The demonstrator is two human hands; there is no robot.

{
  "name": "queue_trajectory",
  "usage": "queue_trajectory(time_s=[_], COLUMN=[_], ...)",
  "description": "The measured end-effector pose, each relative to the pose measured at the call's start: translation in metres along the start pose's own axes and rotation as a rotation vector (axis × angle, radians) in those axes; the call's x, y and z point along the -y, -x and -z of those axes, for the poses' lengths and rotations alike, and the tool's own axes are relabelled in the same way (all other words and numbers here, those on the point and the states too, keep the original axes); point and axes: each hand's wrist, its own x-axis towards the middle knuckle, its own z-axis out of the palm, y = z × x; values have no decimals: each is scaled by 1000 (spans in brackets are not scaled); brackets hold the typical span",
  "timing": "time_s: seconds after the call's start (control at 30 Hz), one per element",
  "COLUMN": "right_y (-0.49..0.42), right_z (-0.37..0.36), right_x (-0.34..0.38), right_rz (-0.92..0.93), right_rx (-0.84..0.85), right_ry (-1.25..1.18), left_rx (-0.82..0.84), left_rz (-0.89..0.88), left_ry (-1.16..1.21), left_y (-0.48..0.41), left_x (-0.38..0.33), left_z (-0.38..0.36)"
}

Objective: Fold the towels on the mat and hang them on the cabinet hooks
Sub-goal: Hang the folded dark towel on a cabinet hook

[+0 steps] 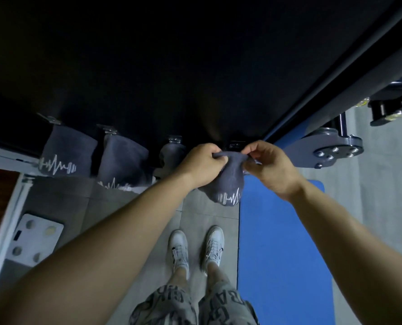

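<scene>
Left hand (pixel 202 164) and right hand (pixel 269 167) both grip the bunched top of the grey towel (pixel 228 181), fingers (pixel 215 156) curled tight on the cloth. The towel is up against the black cabinet (pixel 171 66), just under the free hook (pixel 236 144). It hangs with its long axis vertical, logo end pointing down at the floor, above the edge of the blue mat (pixel 277 231).

Risks: the bunch is thick, so it may miss the hook or only catch shallowly and slide off when I release. The fold could also open. Three hung towels (pixel 122 160) sit to the left, the nearest close enough to get knocked.
</scene>
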Motion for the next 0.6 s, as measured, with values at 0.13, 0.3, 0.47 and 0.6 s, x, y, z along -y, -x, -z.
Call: queue_trajectory(time_s=[0.13, 0.3, 0.47, 0.6], right_y=[1, 2, 2, 1], right_z=[-11, -28, -43, -47], right_x=[-6, -27, -39, -48], right_rz=[17, 31, 145, 175], right_rx=[-101, -315, -390, -466], right_ry=[-93, -36, 250, 422], left_rx=[-204, -323, -457, -581], left_rz=[54, 110, 121, 147], left_ry=[18, 2, 29, 41], left_y=[-3, -14, -13, -6], left_x=[1, 0, 3, 1], left_z=[-20, -42, -52, -62])
